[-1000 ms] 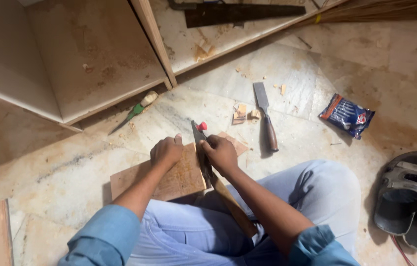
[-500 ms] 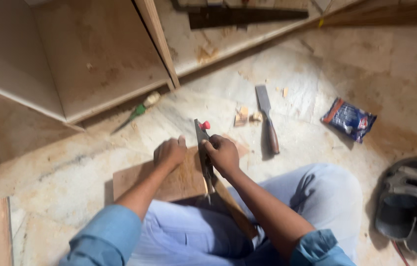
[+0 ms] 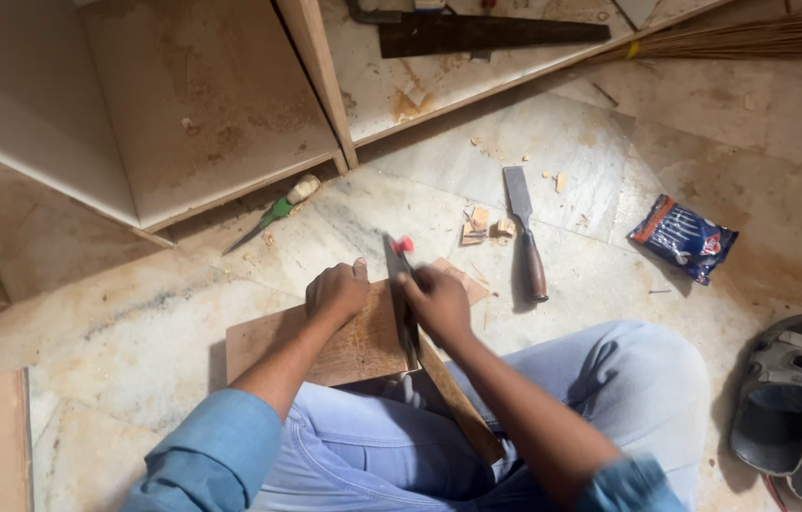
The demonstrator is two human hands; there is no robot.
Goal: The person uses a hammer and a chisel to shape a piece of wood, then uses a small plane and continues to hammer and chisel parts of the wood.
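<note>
Wooden board point(image 3: 354, 343) laid flat on floor point(image 3: 136, 313) before knees; judged stiff, light, best gripped at edges. Pressed down by left hand point(image 3: 337, 292), fingers curled shut. Dark flat tool point(image 3: 402, 294) clasped in right hand point(image 3: 437, 301). Chisel point(image 3: 526, 232), snack packet point(image 3: 683, 237) lying beyond.

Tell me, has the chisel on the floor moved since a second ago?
No. The chisel lies in the same spot beside the small wood scraps, blade pointing away from the person; only the camera shifted slightly.

sandal point(image 3: 799, 408) cut off at edge, tool blade point(image 3: 405, 303) partly hidden by right hand point(image 3: 437, 301)
</note>
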